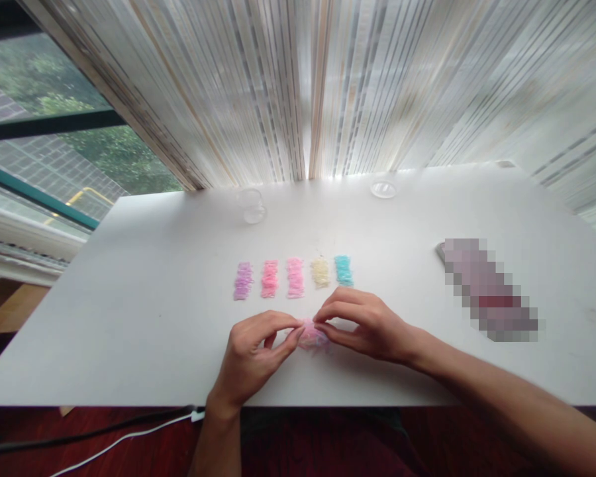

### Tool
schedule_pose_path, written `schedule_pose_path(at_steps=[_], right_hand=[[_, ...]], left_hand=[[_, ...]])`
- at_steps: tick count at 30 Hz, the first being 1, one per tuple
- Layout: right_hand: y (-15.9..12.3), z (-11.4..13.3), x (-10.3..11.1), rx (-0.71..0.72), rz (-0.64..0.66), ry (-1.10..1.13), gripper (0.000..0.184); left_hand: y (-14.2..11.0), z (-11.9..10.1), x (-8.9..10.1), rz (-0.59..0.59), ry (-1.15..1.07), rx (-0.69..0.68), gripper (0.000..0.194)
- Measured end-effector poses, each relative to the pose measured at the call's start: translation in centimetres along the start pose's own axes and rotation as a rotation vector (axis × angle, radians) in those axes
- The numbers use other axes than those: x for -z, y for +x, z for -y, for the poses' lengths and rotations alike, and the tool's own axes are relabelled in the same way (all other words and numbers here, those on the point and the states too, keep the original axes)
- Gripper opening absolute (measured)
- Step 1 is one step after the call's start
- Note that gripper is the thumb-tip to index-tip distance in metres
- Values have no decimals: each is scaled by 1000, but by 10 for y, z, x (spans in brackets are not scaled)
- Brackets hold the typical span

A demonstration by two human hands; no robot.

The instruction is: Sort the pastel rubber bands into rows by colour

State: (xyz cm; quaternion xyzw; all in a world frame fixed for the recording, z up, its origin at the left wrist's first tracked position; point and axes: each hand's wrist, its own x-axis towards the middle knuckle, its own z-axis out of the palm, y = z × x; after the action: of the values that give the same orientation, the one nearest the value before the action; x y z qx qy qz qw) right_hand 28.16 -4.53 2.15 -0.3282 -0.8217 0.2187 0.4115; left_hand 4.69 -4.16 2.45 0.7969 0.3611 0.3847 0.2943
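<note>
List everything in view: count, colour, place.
strand bundles: five, purple, coral, pink, cream, turquoise, mid-table
strand pile: one, mixed pastel, between hands
round pieces: about three, clear, table back
blurred object: one, pinkish-grey, table right
table: one, white, centre
curtains: count unclear, whitish, behind table
window: one, green-framed, upper left
cables: two, black, white, lower left
box: one, brown, lower left
floor: one, reddish, bottom
left hand: one, at pile
right hand: one, at pile

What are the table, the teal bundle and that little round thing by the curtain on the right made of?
The table looks like a smooth, matte white laminate, judging by its even, pale surface. The teal bundle seems to be glossy plastic or elastic strands; fine pale glints hint at it. The round thing is clear and shiny, perhaps plastic, possibly glass.
</note>
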Motion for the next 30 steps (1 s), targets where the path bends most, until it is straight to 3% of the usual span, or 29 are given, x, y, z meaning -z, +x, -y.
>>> schedule_pose_path(at_steps=[6, 11, 15, 30], right_hand=[[0, -2, 0, 16, 9, -41, 6], [0, -3, 2, 15, 25, -63, 10], [-1, -5, 1, 6, 70, -75, 12], [-1, -7, 1, 1, 96, -87, 13]], left_hand=[[-2, 13, 19, -26, 18, -12, 8], [-7, 47, 58, -242, 315, 58, 9], [-9, 64, 77, -224, 426, 109, 18], [-6, 71, 71, -218, 602, 102, 23]])
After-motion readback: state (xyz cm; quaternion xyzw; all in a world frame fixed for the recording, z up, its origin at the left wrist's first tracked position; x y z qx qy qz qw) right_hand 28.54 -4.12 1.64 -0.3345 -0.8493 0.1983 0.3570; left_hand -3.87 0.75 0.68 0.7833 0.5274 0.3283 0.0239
